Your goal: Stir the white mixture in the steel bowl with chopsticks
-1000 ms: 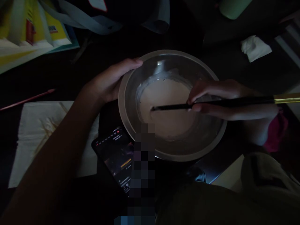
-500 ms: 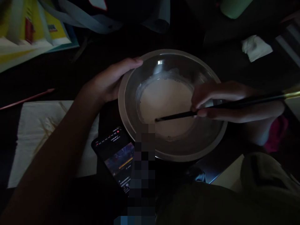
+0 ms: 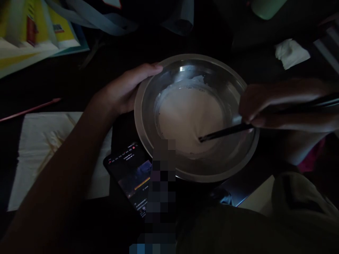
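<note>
1. Over the near right part of the metal bowl (image 3: 138, 113) slants the dark stick (image 3: 225, 132), its tip in the pale liquid (image 3: 185, 113). That tip points left and somewhat toward you, right of the liquid's middle and nearer its near side; ripples fan out from it.

2. Follow its long axis and you go from the tip up over the bowl's right rim, away to the right and slightly toward the table's far side. You cannot tell from the dim light whether it is one stick or two laid together.

3. Your right hand (image 3: 278, 97) grips the stick, fingers pinched on it by the right rim.

4. Your left hand (image 3: 124, 86) grasps the bowl at its far left rim, thumb lying on the edge. The bowl sits with its mouth up on the dark table (image 3: 120, 130).

5. Just beyond the bowl's near left rim lies your phone (image 3: 129, 176), screen lit, long axis running from far left to near right.

6. Further left, your forearm crosses a white sheet (image 3: 29, 141) bearing thin pale strips (image 3: 54, 139). Past its far edge, a reddish rod (image 3: 29, 111) points right.

7. Toward the table's far left is yellow printed material (image 3: 65, 38); toward its far right, a crumpled tissue (image 3: 291, 53).
</note>
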`<state>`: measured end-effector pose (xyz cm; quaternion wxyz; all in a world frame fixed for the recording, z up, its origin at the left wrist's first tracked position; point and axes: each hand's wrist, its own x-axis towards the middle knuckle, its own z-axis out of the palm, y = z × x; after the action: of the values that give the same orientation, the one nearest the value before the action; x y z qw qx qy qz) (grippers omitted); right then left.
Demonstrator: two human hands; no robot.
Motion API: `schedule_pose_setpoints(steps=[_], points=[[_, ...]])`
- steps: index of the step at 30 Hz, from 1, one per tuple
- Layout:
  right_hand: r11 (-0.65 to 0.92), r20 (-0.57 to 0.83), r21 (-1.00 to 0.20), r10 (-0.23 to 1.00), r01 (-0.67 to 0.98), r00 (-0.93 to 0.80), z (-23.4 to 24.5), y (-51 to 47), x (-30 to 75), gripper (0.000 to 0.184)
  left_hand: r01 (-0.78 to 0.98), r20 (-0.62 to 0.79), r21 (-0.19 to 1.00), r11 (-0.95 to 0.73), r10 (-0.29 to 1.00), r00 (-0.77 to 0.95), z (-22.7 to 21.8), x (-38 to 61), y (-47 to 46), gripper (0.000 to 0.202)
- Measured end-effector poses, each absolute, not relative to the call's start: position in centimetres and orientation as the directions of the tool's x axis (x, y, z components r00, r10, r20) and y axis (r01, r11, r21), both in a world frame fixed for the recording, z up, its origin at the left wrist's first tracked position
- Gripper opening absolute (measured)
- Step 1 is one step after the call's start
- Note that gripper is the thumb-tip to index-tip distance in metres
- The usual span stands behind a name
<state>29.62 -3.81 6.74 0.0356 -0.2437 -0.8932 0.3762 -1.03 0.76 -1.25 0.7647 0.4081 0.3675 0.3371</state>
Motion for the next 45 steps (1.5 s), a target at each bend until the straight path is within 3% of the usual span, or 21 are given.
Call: schedule_pose_setpoints(steps=[2,7,10,13,16,19,21,25,28,31,35,37,39,42,45], points=[[0.593,-0.111,-0.732,0.380,0.334,-0.918,5.9,-4.1,28.0,0.014,-0.219,-0.298,0.867,0.448,0.818,0.492,-1.4,-1.1,0.8,0.023],[0.594,-0.011,-0.563,0.690,0.575,-0.724,5.0,-5.2,25.6,0.012,-0.185,-0.328,0.868,0.460,0.813,0.481,-1.2,-1.1,0.8,0.032],[0.545,0.006,-0.477,0.787,0.690,-0.618,6.2,-5.0,27.2,0.012,-0.187,-0.301,0.876,0.444,0.808,0.507,-1.0,-1.1,0.8,0.031],[0.592,-0.037,-0.514,0.707,0.621,-0.706,7.3,-4.3,29.7,0.016,-0.213,-0.283,0.876,0.433,0.818,0.501,-1.0,-1.1,0.8,0.025],[0.605,-0.127,-0.660,0.493,0.444,-0.861,7.1,-3.8,30.2,0.012,-0.169,-0.319,0.876,0.452,0.806,0.499,-1.1,-1.1,0.8,0.032],[0.611,-0.076,-0.729,0.373,0.307,-0.925,5.7,-4.1,28.4,0.018,-0.160,-0.328,0.875,0.457,0.802,0.499,-1.2,-1.0,0.9,0.037],[0.638,-0.029,-0.685,0.457,0.351,-0.889,4.8,-4.5,26.8,0.019,-0.188,-0.312,0.873,0.451,0.811,0.494,-1.3,-1.0,0.8,0.032],[0.571,-0.011,-0.527,0.736,0.630,-0.677,5.0,-5.3,25.8,0.012,-0.218,-0.313,0.861,0.460,0.816,0.486,-1.3,-1.1,0.7,0.027],[0.496,-0.009,-0.512,0.814,0.702,-0.581,6.4,-5.2,27.4,0.011,-0.228,-0.304,0.860,0.457,0.816,0.492,-1.3,-1.2,0.8,0.022],[0.519,-0.049,-0.556,0.759,0.649,-0.649,7.5,-4.8,29.5,0.015,-0.207,-0.308,0.867,0.452,0.815,0.490,-1.2,-1.2,0.8,0.022],[0.597,-0.138,-0.683,0.461,0.422,-0.877,6.8,-4.3,29.4,0.011,-0.191,-0.298,0.875,0.445,0.805,0.513,-1.3,-1.3,0.9,0.026],[0.615,-0.107,-0.707,0.394,0.348,-0.913,5.7,-4.4,28.0,0.017,-0.182,-0.303,0.876,0.446,0.804,0.512,-1.3,-1.2,0.9,0.028],[0.650,-0.033,-0.655,0.485,0.385,-0.874,4.8,-4.8,26.6,0.020,-0.165,-0.318,0.880,0.446,0.810,0.493,-1.3,-1.1,0.8,0.032],[0.615,0.018,-0.520,0.701,0.592,-0.713,4.6,-5.5,25.9,0.012,-0.151,-0.328,0.881,0.448,0.810,0.487,-1.2,-1.0,0.8,0.039],[0.561,0.059,-0.437,0.798,0.703,-0.600,5.9,-5.7,27.3,0.013,-0.169,-0.327,0.876,0.452,0.814,0.480,-1.3,-1.0,0.8,0.035]])
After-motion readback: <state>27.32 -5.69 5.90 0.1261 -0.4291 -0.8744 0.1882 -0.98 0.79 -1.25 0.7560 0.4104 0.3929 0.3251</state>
